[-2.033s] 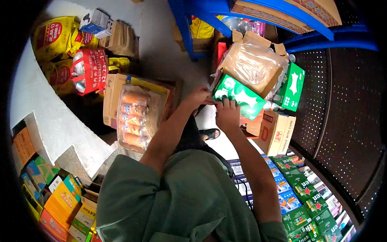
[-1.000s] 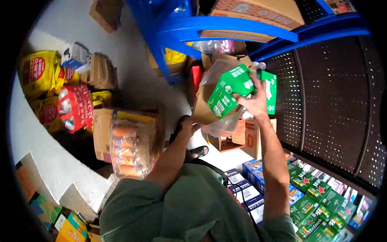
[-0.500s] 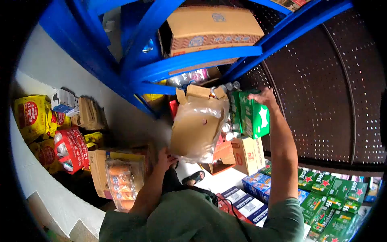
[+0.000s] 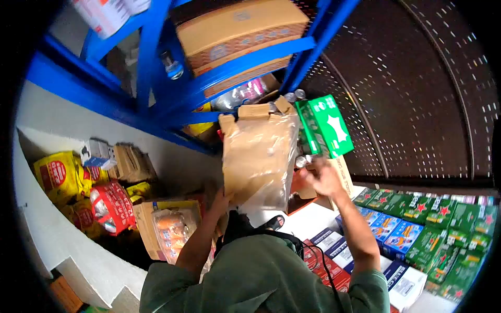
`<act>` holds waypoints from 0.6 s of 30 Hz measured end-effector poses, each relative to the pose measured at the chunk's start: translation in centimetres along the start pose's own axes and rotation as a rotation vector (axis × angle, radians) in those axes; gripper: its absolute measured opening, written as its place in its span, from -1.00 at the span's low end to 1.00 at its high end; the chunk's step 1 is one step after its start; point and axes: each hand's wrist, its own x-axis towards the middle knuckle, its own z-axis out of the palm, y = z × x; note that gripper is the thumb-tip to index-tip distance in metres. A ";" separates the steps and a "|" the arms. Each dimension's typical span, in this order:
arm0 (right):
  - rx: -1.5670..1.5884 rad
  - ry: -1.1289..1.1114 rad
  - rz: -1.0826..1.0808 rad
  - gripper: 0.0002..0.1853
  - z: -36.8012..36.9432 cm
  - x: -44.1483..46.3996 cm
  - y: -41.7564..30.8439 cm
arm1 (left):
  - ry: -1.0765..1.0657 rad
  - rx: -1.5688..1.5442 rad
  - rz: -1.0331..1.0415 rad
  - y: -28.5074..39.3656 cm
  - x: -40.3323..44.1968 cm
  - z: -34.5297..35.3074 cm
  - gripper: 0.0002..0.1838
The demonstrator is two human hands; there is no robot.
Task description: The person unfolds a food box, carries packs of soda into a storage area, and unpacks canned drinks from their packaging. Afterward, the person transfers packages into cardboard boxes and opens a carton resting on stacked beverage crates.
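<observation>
- Presently, we have the cardboard tray [image 4: 250,151] at the middle of the frame, with clear film [image 4: 267,195] over it and torn-looking flaps at its top edge.
- Our left hand [image 4: 220,202] seems to be closed on the lower left edge of this tray; the fingertips are partly hidden.
- Our right hand [image 4: 327,180] is blurred, but it appears open and empty, apart from the left hand, to the right of the tray and just below the green box [image 4: 335,128].
- The step in hand, as we judge it, is handling the wrapped tray with the left hand only. To move it well would call for a second support at its right side, and care that the loose film does not catch.
- Between the tray and the green box we see some silver cans [image 4: 301,161].
- Farther out, the blue rack [image 4: 255,61] carries a large carton [image 4: 242,28] at the top of the frame.
- At the lower right lie the green packs [image 4: 443,208] and a blue-and-white box [image 4: 404,281].
- At the left are the red bag [image 4: 117,206] and the yellow bags [image 4: 57,172].
</observation>
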 end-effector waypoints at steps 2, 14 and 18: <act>0.255 -0.185 0.113 -0.26 0.8 -4.0 0.0 | -0.099 0.308 0.225 0.3 -2.6 -0.2 -0.64; 0.678 -0.072 0.550 -0.19 3.9 -28.3 11.2 | -0.580 0.526 0.491 3.7 -7.5 15.9 -0.54; 0.811 0.868 0.457 -0.54 20.7 -39.6 23.8 | -0.987 0.567 0.580 0.5 -8.7 27.6 -0.24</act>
